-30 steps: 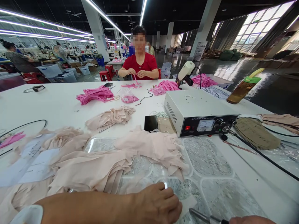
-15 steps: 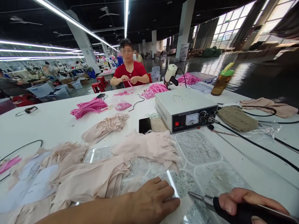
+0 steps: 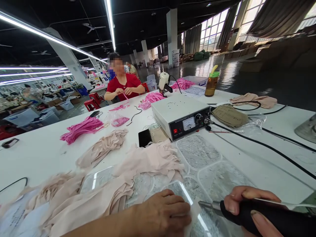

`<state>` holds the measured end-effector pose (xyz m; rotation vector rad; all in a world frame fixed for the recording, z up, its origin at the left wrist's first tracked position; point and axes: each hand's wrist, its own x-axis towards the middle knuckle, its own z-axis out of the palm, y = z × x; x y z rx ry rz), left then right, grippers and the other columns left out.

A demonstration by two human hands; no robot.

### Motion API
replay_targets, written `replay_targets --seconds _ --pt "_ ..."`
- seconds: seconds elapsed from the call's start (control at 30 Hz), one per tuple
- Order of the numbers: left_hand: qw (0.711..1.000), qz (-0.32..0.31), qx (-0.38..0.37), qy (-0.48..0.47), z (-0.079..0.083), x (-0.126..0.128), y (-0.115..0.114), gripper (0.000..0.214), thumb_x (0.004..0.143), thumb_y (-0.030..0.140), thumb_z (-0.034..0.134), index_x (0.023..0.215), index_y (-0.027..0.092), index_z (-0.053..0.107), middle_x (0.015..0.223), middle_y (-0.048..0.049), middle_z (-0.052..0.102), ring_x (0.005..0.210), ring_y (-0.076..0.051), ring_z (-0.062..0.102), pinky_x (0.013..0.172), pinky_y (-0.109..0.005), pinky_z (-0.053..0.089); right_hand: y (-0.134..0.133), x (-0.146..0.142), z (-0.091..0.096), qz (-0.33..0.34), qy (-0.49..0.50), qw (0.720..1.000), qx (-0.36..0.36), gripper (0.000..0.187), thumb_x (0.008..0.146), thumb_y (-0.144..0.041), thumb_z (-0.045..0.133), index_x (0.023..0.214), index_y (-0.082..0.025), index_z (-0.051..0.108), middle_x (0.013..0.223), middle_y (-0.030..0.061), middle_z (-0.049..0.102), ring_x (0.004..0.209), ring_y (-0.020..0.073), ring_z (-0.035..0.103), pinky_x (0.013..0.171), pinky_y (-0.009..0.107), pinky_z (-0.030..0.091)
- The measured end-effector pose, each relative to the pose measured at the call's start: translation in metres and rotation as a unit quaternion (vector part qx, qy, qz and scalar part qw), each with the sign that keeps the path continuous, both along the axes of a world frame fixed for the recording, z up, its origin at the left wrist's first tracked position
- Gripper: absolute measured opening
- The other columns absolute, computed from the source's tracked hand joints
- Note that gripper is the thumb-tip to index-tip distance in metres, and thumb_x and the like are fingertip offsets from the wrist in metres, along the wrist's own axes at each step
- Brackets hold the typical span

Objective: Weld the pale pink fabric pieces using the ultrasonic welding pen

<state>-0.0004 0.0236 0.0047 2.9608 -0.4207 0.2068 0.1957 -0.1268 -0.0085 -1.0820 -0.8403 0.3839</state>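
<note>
My left hand (image 3: 169, 214) lies palm down in the lower middle, its fingers together and curled, pressing on a thin pale fabric piece (image 3: 195, 208). Most of that fabric is hidden under the fingers. My right hand (image 3: 243, 205), at the lower right, is wrapped around a black-handled cutter (image 3: 266, 214). Its metal tip (image 3: 208, 205) points left and comes close to the fabric by my left fingertips; whether it touches cannot be told. Beneath both is a clear-covered, grey marbled mat (image 3: 222, 179). Stacks of beige fabric strips (image 3: 150, 158) lie just beyond my left hand.
A white control box (image 3: 182, 113) with a dial stands ahead, a black cable (image 3: 261, 141) running right from it. Left of it are a phone (image 3: 144, 138) and pink strips (image 3: 82, 129). A bottle (image 3: 211, 84) stands behind. Across the table a person in red (image 3: 124, 87) handles a pink strip.
The view has turned to the right, so the table things appear farther left. My left fingers and the cutter tip keep nearly the same places; the right hand's grip shows more fully.
</note>
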Motion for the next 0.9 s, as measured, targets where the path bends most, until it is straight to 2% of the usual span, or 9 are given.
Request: replay_targets --seconds 0.13,0.37,0.57,0.7,0.9 --pt "0.999 -0.034 -0.01 -0.003 -0.001 0.004 0.009 0.026 0.099 0.034 0.046 0.11 0.013 0.056 0.12 -0.0044 0.06 0.11 -0.017 0.053 0.09 -0.031 0.039 0.0 -0.003 0.009 0.02 0.01 0.999 0.031 0.007 0.088 -0.032 0.053 0.092 -0.026 0.054 0.072 0.0028 0.055 0.055 0.0172 0.056 0.052 0.032 0.053" --pt "0.996 -0.09 -0.002 -0.008 -0.003 0.01 0.018 0.026 0.101 0.034 0.041 0.106 0.015 0.059 0.123 -0.0015 0.059 0.115 -0.016 0.051 0.093 -0.028 0.04 0.008 -0.009 0.015 0.002 -0.002 1.0 0.022 0.008 0.088 -0.033 0.056 0.087 -0.025 0.054 0.069 0.001 0.057 0.056 0.0153 0.056 0.054 0.027 0.051" --pt "0.989 -0.146 0.025 -0.008 -0.007 0.016 0.029 0.03 0.102 0.037 0.037 0.099 0.019 0.061 0.126 0.0008 0.057 0.125 -0.017 0.044 0.102 -0.029 0.037 0.014 -0.014 0.017 -0.034 0.079 0.996 0.011 0.015 0.087 -0.038 0.058 0.085 -0.024 0.055 0.073 0.0002 0.056 0.06 0.014 0.054 0.059 0.027 0.048" --pt "0.985 -0.168 0.024 -0.016 -0.007 0.018 0.031 0.03 0.103 0.033 0.036 0.097 0.018 0.061 0.119 -0.0009 0.061 0.122 -0.018 0.047 0.101 -0.029 0.039 0.013 -0.014 0.013 -0.018 0.069 0.997 0.017 0.014 0.087 -0.038 0.058 0.087 -0.024 0.055 0.074 0.0009 0.057 0.059 0.0155 0.055 0.058 0.031 0.048" --pt "0.984 -0.177 0.013 -0.014 -0.01 0.018 0.032 0.029 0.103 0.028 0.035 0.097 0.016 0.061 0.111 -0.0036 0.063 0.119 -0.018 0.049 0.102 -0.029 0.039 0.017 -0.019 0.016 -0.05 0.117 0.992 0.024 0.016 0.085 -0.039 0.061 0.084 -0.024 0.056 0.072 0.0 0.056 0.057 0.0148 0.052 0.056 0.031 0.046"
